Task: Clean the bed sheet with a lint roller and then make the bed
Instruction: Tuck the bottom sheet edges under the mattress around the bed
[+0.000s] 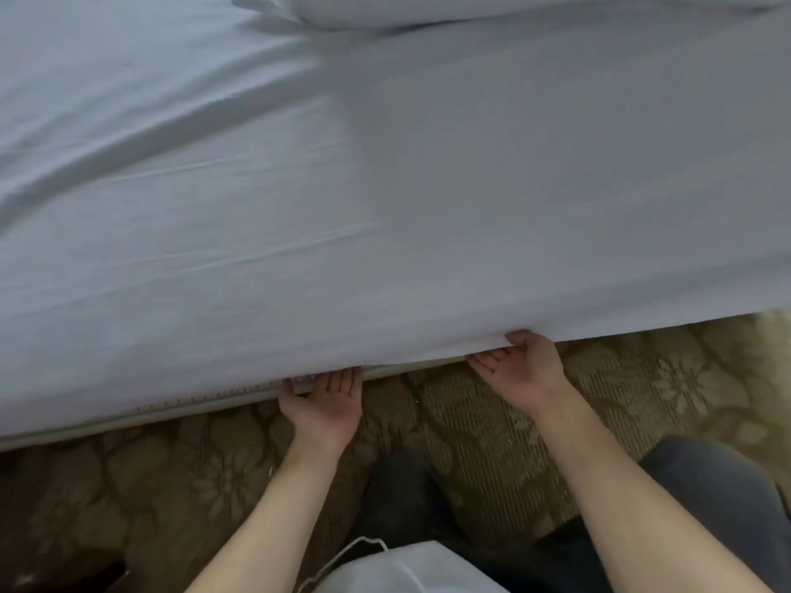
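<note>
Two hands are at the near edge of the bed sheet (385,207), palms up. The left hand (323,400) has straight fingers sliding under the edge, and their tips are hidden. The right hand (520,365) pinches the edge, thumb on top, fingers below. Above both hands the sheet lies mostly flat, with a few folds up and left of the left hand. A pillow (385,8) sits far above the grip. No lint roller shows, so I think rolling is done and tucking is underway.

left hand (323,404), right hand (520,370) under sheet (385,207) edge
</note>
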### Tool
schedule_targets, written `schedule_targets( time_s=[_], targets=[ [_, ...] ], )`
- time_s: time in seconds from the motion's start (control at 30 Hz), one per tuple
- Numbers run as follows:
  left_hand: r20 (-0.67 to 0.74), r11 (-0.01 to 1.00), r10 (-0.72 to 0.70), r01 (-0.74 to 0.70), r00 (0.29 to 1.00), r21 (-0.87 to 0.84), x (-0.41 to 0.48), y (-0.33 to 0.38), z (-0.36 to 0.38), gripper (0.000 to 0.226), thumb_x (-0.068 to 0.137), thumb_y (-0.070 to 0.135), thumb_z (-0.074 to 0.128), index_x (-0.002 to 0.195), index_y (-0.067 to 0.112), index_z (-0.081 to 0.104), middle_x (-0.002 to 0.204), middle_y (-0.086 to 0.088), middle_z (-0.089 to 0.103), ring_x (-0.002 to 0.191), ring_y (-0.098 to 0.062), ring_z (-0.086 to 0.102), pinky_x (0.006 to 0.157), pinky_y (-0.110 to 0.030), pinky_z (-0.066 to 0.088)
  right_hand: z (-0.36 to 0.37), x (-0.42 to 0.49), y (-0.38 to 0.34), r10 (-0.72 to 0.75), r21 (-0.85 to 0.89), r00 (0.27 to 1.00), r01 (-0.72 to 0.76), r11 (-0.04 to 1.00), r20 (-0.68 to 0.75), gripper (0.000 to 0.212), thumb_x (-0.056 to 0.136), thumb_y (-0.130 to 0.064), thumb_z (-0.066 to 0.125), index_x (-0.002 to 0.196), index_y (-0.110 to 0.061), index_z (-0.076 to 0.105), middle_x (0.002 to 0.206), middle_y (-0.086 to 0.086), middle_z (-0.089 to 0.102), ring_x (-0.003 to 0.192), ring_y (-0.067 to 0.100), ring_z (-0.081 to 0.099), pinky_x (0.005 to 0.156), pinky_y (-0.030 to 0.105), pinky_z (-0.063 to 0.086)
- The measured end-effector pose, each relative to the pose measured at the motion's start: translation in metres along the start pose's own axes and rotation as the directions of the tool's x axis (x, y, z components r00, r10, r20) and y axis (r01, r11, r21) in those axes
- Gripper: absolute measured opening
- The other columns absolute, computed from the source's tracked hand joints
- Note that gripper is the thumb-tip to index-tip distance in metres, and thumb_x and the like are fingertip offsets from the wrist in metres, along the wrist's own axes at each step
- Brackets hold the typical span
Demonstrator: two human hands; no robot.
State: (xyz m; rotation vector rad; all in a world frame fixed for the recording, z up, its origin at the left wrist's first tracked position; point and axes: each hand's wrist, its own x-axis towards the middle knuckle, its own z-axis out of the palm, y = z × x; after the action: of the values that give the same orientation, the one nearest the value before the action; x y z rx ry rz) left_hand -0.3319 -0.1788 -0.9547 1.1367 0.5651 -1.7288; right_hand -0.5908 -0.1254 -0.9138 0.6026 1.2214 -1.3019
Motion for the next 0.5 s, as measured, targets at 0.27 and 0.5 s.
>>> schedule_targets(
  time_s=[0.27,0.5],
  targets=[
    [0.151,0.987,0.084,-0.062,0.985,-0.148,-0.012,-0.056,-0.016,0.067,0.102,0.051,0.048,0.145,0.0,0.048,0.14,-0.022,0.057,0.133,-0.034,0.053,0.12,-0.049,0.034,-0.018,0.013,-0.006,-0.033,-0.123,0.98,0.059,0.991,0.198,0.044,0.09,-0.005,0.043,0.134,-0.004,0.049,0.132,0.024,0.059,0.124,0.043,0.054,0.117,0.055,0.033],
    [0.255,0.968,0.228,-0.191,0.94,-0.163,-0.019,-0.096,-0.008,0.07,0.1,0.051,0.049,0.149,0.001,0.041,0.14,-0.019,0.055,0.132,-0.03,0.051,0.122,-0.046,0.031,-0.043,0.013,-0.006,0.007,-0.059,0.925,0.017,0.998,0.381,0.053,0.088,-0.013,0.051,0.138,0.001,0.043,0.133,0.026,0.056,0.126,0.044,0.052,0.119,0.052,0.031]
  ],
)
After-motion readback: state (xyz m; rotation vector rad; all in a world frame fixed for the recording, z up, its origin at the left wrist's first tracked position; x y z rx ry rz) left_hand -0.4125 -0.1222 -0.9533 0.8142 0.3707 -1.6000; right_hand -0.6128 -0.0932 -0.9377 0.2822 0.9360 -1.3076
